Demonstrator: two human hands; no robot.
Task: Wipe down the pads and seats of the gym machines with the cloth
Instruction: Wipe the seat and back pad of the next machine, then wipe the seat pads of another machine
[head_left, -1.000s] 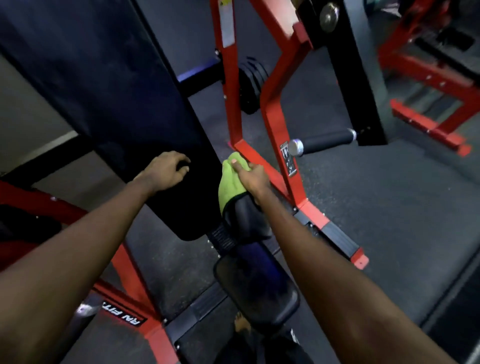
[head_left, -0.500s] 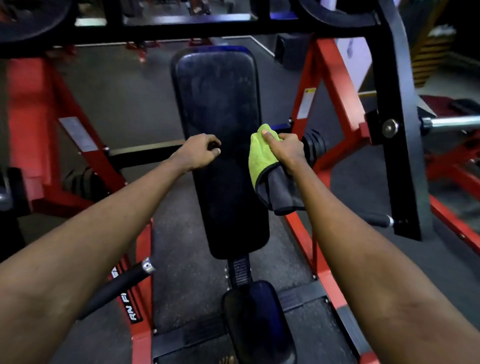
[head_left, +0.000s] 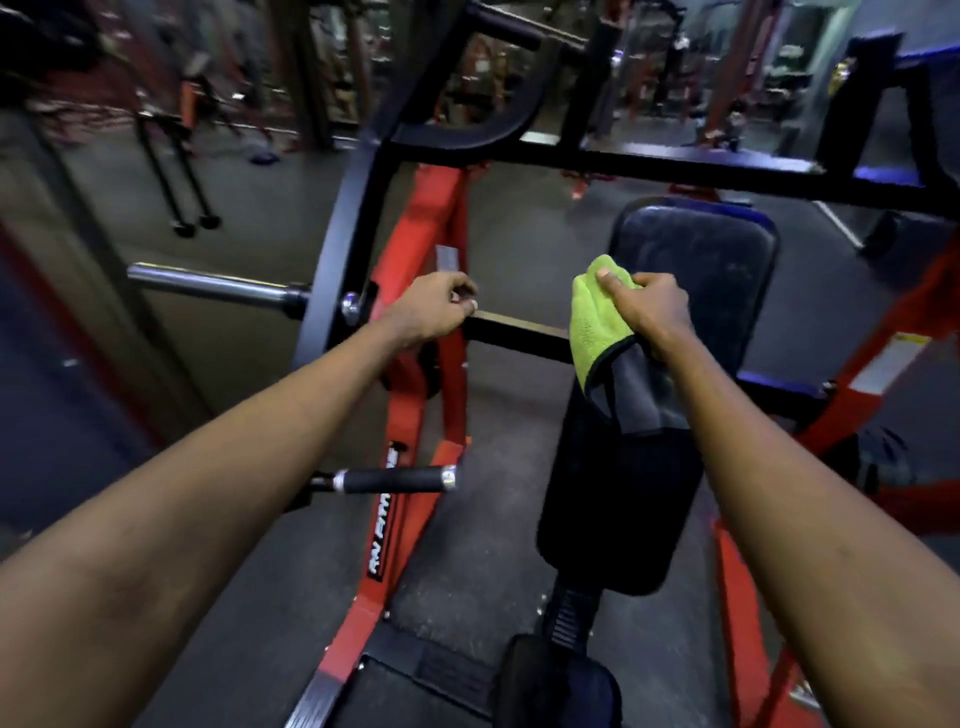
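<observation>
Two hands, itemised. Right hand (head_left: 652, 312): fingers and thumb curled round a green-and-grey cloth (head_left: 597, 325), held against the left edge of the black back pad (head_left: 727, 260), grey half hanging down over it. Left hand (head_left: 431, 312): fingers curled in, holding nothing that I can see, in front of the red frame (head_left: 410, 415), left of the pad. Below: black seat pad (head_left: 561, 686). Leftward: black-gripped handle (head_left: 395, 479); chrome bar (head_left: 208, 285) above.
</observation>
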